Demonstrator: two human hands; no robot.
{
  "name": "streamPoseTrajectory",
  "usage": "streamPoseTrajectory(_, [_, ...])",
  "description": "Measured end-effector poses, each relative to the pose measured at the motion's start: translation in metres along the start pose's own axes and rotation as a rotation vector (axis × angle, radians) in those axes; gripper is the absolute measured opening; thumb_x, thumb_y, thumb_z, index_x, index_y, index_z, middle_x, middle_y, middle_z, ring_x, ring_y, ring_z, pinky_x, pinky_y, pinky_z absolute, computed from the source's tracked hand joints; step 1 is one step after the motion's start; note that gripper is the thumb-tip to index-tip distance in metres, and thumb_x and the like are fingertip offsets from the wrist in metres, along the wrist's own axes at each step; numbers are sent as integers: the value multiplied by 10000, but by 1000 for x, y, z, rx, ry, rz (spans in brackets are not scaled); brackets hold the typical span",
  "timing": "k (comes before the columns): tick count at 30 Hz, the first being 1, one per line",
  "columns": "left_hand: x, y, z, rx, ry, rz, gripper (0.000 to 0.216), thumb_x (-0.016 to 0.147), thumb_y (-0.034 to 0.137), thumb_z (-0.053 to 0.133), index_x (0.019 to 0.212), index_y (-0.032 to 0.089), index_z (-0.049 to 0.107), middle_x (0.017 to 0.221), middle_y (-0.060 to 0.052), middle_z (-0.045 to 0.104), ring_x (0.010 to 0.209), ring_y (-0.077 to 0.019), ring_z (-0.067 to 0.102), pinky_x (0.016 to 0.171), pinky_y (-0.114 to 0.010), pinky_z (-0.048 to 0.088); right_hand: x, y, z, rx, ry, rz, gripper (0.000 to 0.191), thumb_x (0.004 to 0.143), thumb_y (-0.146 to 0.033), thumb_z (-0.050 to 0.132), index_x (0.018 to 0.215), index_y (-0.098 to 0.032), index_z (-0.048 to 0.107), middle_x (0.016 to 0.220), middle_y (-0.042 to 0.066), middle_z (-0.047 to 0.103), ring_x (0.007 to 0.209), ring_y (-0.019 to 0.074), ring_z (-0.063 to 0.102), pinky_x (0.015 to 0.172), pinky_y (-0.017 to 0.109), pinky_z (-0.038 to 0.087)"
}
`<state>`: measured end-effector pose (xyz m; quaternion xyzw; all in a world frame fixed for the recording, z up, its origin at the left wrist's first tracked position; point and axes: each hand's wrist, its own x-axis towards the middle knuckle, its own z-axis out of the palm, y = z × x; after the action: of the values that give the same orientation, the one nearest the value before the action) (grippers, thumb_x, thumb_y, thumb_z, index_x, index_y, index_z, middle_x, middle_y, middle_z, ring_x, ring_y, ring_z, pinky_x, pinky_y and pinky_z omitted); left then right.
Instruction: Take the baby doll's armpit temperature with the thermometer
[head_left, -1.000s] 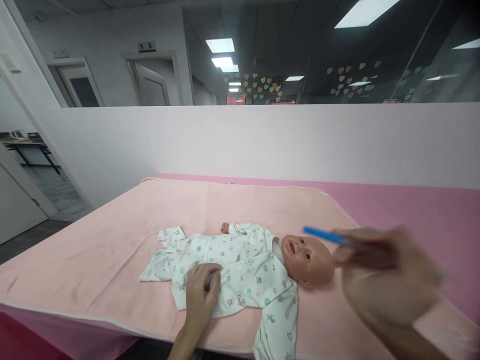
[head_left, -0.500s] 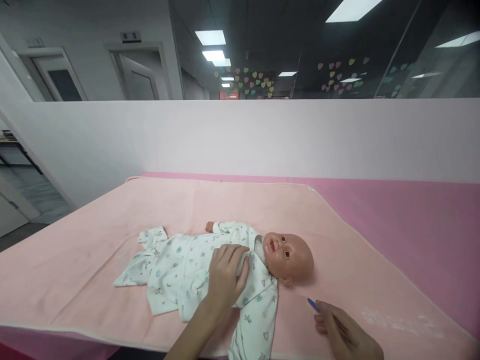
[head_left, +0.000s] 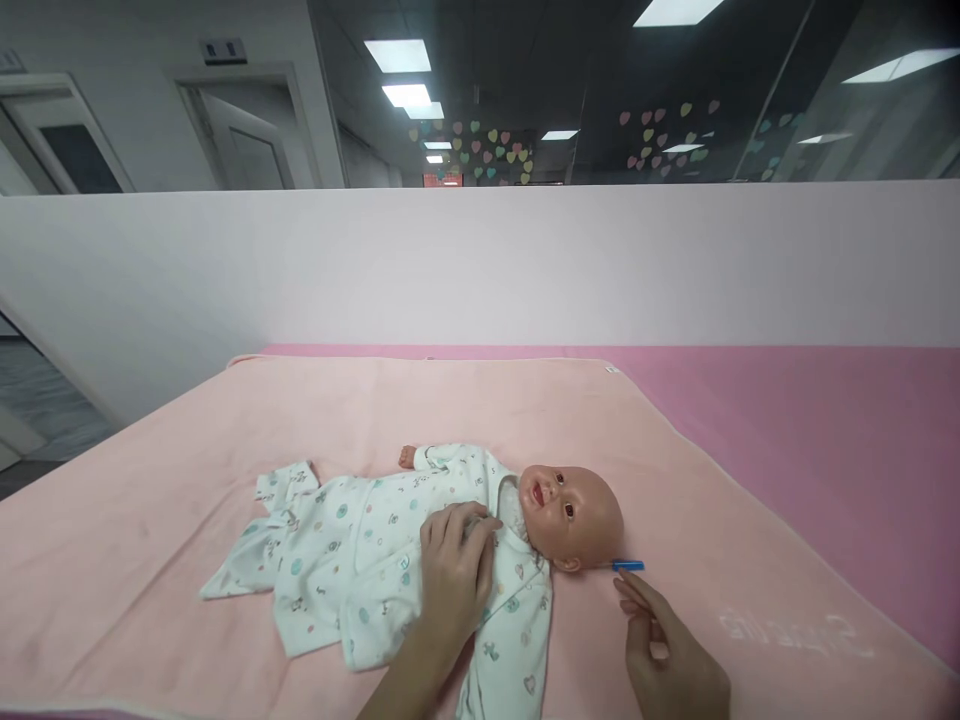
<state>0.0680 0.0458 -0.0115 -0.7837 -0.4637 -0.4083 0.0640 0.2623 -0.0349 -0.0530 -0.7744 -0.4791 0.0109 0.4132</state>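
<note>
A baby doll (head_left: 574, 515) lies on its back with its head to the right, dressed in a white printed gown (head_left: 375, 560). My left hand (head_left: 457, 565) rests on the doll's chest, its bent fingers and thumb closed on the gown's front near the collar. Beside the doll's ear lies a thin stick with a blue end (head_left: 628, 565); its kind is too small to tell. My right hand (head_left: 667, 640) is just below the blue end, fingertips close to it, the thumb apart from the fingers and nothing held between them.
A peach blanket (head_left: 337, 400) with a pale edge covers much of the pink surface (head_left: 825, 440). Behind it stands a low white wall (head_left: 480, 270), with dark glass above. Pale lettering (head_left: 795, 635) marks the blanket at the right.
The blue-ended stick, pinched in my right hand before, now lies by the doll's head, released. My left hand stays on the doll's chest. The view has shifted slightly.
</note>
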Motion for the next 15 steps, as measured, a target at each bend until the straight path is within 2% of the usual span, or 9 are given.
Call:
streamPoseTrajectory(2, [-3,-1,0,18,25,4,229,812,114,464,910,244,625,949,-41,612,929,-206,501,810,-374,333,-2,-23,-1,120,-9,-28,269,794,-263,417,940,-185,629,841,77,691,745,221,656,647,308,524])
streamPoseTrajectory(4, [-4,-2,-1,26,63,19,229,806,116,490,915,259,632,902,-27,630,917,-206,504,818,-380,325,-2,-53,4,274,-94,-138,260,809,-243,410,923,-180,635,905,81,683,804,204,649,689,283,526])
streamPoseTrajectory(6, [-5,-3,-2,28,107,46,221,803,130,512,914,274,638,853,-12,648,904,-205,508,828,-385,314,0,-82,14,368,-195,-249,296,820,-208,380,985,-174,624,1013,85,656,877,194,635,715,272,526])
streamPoseTrajectory(9, [-5,-4,-5,27,172,62,183,806,164,534,882,282,652,814,6,667,878,-201,509,833,-389,300,7,-113,33,412,-255,-338,348,817,-163,352,1065,-163,597,1089,94,624,989,198,593,790,298,508])
streamPoseTrajectory(12, [-4,-4,-9,-7,273,48,168,816,176,536,825,280,668,775,20,678,840,-188,511,822,-380,297,9,-119,51,442,-230,-324,326,812,-154,356,1001,-166,620,981,83,661,884,189,624,752,301,514])
streamPoseTrajectory(15, [-2,0,-13,-68,342,48,190,825,162,527,786,275,675,739,30,683,785,-172,512,803,-369,299,5,-111,65,446,-145,-260,299,819,-197,376,976,-160,628,857,79,685,752,192,644,653,294,521])
